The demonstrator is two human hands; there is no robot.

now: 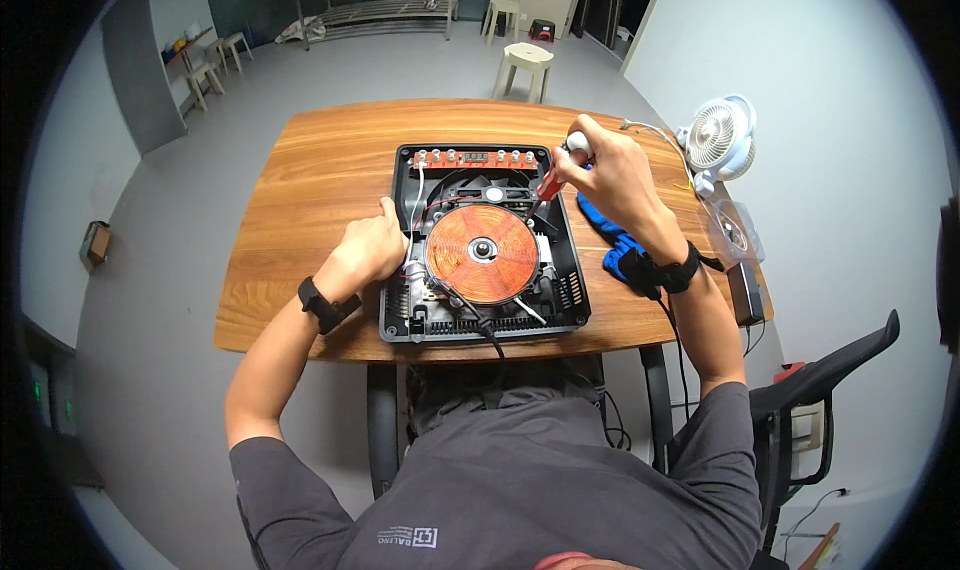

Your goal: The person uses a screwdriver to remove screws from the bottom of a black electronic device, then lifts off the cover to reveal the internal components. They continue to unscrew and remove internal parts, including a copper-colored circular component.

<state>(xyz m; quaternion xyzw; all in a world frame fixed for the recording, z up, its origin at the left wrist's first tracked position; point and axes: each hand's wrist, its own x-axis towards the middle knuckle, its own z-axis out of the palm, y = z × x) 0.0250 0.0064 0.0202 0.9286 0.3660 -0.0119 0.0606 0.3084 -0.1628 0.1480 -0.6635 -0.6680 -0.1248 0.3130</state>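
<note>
An induction cooker with its top off (574, 260) lies on the wooden table, its inside showing. A round copper coil (455, 255) sits in its middle, over a partly hidden black fan. Along the far wall runs an orange circuit strip (476, 160) with several white buttons. My right hand (612, 170) is closed round a red-and-white screwdriver (549, 183), tilted with its shaft reaching down inside the far right part of the housing; the tip is hard to make out. My left hand (368, 242) grips the housing's left edge, its fingertips partly hidden there.
Right of the cooker lies a blue and black glove (612, 240). Along the table's right side are a white fan (722, 138), a clear plastic case (735, 232) and a black box (745, 292). A black chair (800, 400) stands right; a stool (527, 65) stands beyond the table.
</note>
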